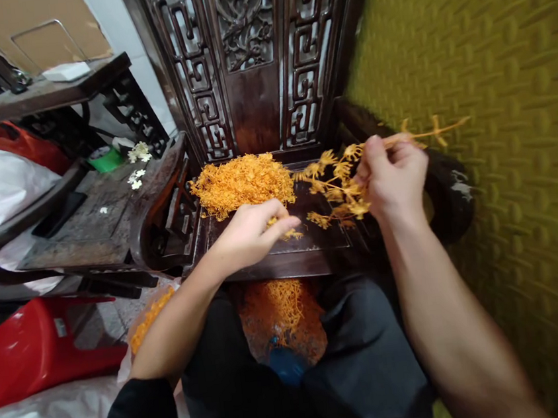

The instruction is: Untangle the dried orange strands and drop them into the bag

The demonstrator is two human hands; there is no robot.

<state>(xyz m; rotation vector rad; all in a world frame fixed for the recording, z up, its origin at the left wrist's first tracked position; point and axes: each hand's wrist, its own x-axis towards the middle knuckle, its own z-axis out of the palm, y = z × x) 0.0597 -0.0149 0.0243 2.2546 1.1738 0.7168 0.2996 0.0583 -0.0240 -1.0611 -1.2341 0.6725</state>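
R hand (pixel 393 177) clamped on orange sprig bundle (pixel 339 186) over dark wood seat (pixel 322 241), L hand (pixel 251 228) pinching loose bits just beside orange pile (pixel 242 183); looks mid-sorting w/ plucking underway, next prob needs firm grip & gentle pull

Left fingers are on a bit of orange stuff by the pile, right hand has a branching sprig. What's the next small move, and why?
Probably lift the left hand with its pinched orange bit toward the sprig held by the right hand. The fingertips look closed on that bit just below the pile on the dark wooden seat, and the sprig hangs close by, its stem clamped.
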